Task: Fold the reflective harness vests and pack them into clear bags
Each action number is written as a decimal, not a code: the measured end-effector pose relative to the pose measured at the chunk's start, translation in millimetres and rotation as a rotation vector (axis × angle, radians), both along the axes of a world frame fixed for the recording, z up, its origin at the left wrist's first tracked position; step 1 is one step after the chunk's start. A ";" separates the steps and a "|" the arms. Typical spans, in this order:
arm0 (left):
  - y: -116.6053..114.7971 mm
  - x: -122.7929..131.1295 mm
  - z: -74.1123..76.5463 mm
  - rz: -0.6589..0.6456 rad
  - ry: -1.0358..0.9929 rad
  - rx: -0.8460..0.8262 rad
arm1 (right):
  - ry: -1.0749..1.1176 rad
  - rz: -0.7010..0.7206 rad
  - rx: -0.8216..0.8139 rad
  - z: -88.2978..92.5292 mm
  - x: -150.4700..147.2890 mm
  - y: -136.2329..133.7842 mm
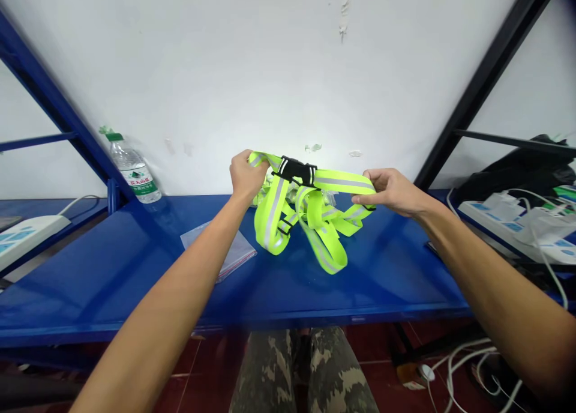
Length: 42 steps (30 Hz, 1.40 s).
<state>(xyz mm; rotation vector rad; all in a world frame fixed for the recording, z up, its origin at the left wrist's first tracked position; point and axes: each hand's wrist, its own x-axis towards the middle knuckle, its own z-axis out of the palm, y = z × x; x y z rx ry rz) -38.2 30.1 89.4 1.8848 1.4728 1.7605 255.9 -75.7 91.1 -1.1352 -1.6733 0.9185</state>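
A neon-yellow reflective harness (270,218) with silver stripes is stretched between my two hands over the blue table. My left hand (247,174) is closed around the strap at its left end. On the right, my right hand (390,189) pinches the strap between thumb and fingers. A black buckle (297,170), fastened, sits along the taut part between them. Loops of the strap hang below, and a black slider (284,226) shows on one. Behind the loops lies more yellow material, partly hidden.
Clear zip bags (231,254) lie on the blue table (148,257), left of the strap. A water bottle (137,170) leans against the wall at the back left. White power strips (517,227) with plugs and cables lie at the right; another power strip (29,236) is at the left.
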 end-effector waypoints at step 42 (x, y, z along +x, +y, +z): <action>-21.8 1.7 -20.2 -0.806 1.167 -0.955 | -1.140 0.068 -0.285 -43.3 23.1 22.9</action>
